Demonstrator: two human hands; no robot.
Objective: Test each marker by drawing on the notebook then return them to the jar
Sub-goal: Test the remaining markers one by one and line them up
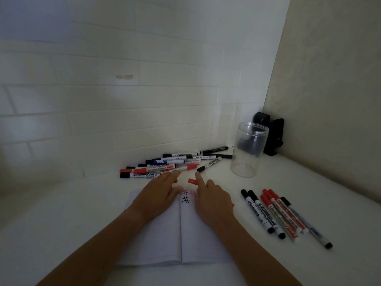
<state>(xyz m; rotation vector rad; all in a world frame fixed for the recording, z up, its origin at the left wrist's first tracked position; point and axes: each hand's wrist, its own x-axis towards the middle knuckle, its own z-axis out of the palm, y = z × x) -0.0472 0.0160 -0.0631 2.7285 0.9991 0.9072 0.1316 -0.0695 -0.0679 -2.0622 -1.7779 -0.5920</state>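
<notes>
Red marker cap [192,181] lies on white table [288,182] beyond open white lined notebook [165,234]; left hand [159,195] flat with straight fingers, right hand [212,200] pointing, both holding nothing.

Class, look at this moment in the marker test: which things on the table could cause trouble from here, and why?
1. The red cap lies loose beside the right hand; it could roll away or be forgotten, so its marker might dry out.
2. The tested markers lie loose near the untested pile; the groups might get mixed.
3. The jar stands empty and light, so reaching past it might tip it.
</notes>
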